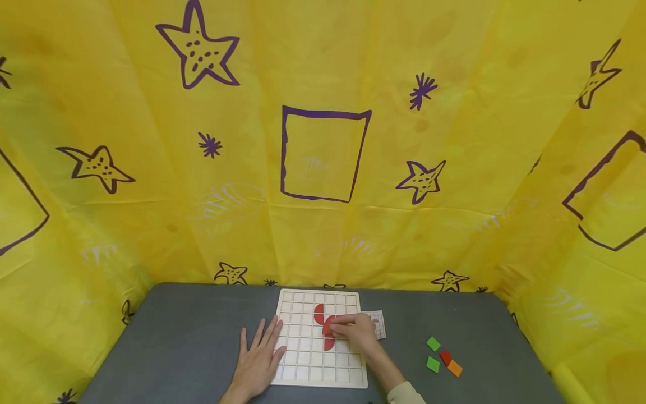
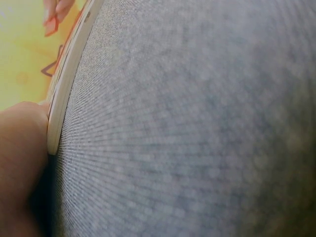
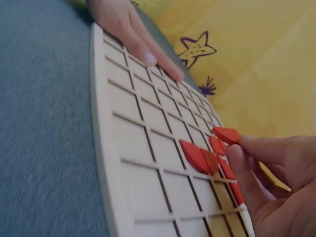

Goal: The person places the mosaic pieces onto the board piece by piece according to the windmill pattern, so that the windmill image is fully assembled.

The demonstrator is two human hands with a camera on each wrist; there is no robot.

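Note:
A pale wooden board with a grid of square cells lies on the dark table. My left hand rests flat along its left edge, fingers spread and straight, thumb at the rim. Over the middle of the grid, my right hand pinches a small red tile between thumb and fingertips. The held tile is tilted and raised above the board in the right wrist view. Several red tiles with rounded sides sit in cells beneath it, among them a quarter-round tile. My right fingers partly hide that group in the head view.
A small printed card lies at the board's right edge, partly behind my right hand. Farther right on the table are two green tiles, a red tile and an orange tile. Yellow patterned cloth hangs around the table.

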